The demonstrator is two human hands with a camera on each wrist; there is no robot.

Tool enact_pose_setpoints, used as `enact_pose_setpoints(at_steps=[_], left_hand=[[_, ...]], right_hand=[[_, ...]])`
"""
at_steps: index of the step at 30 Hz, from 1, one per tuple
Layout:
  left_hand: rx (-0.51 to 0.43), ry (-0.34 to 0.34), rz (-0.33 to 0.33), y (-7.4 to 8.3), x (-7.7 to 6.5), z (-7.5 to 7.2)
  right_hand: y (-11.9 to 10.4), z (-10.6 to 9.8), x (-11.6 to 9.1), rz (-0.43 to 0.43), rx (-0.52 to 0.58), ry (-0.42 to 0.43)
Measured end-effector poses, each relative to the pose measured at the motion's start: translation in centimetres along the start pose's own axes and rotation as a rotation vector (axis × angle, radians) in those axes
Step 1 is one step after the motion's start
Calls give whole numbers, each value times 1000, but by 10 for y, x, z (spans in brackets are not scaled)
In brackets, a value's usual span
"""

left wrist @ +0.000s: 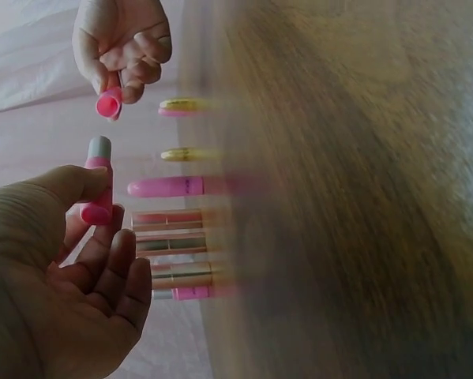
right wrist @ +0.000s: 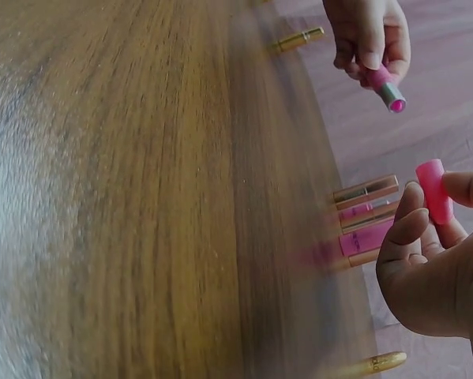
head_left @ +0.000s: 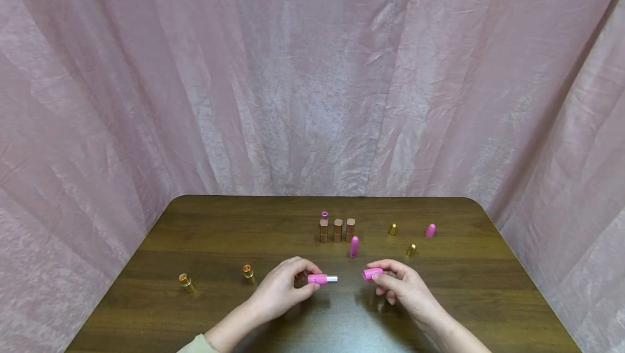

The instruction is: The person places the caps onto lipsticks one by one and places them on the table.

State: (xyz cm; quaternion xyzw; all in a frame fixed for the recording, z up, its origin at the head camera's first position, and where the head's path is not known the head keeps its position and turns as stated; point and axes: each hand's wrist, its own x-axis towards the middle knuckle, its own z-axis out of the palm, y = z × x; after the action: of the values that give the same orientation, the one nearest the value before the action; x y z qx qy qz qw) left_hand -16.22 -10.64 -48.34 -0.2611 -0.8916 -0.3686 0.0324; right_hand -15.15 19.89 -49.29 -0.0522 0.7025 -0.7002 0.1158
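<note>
My left hand (head_left: 285, 287) pinches a pink lipstick tube (head_left: 317, 278) between thumb and fingers. Its silver collar (head_left: 332, 279) points right, and a pink tip shows inside it in the right wrist view. Across a short gap, my right hand (head_left: 405, 290) pinches a pink lipstick cap (head_left: 373, 274); the cap's hollow mouth faces the tube. Both pieces are held above the wooden table (head_left: 342, 326). Just behind the gap stands a closed pink lipstick (head_left: 354, 246).
Three rose-gold lipsticks (head_left: 337, 230) stand in a row, with an uncapped pink lipstick (head_left: 324, 214) behind. Two uncapped gold lipsticks (head_left: 248, 274) stand at left. Two gold caps (head_left: 412, 250) and a pink cap (head_left: 431, 230) are at right. Pink curtains (head_left: 312, 82) surround the table.
</note>
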Motion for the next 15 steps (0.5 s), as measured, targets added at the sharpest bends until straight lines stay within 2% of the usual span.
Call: enact_pose_setpoints(at_steps=[15], left_hand=[[-75, 10, -30, 10, 7, 5]], right_hand=[[3, 15, 4, -21, 12, -39]])
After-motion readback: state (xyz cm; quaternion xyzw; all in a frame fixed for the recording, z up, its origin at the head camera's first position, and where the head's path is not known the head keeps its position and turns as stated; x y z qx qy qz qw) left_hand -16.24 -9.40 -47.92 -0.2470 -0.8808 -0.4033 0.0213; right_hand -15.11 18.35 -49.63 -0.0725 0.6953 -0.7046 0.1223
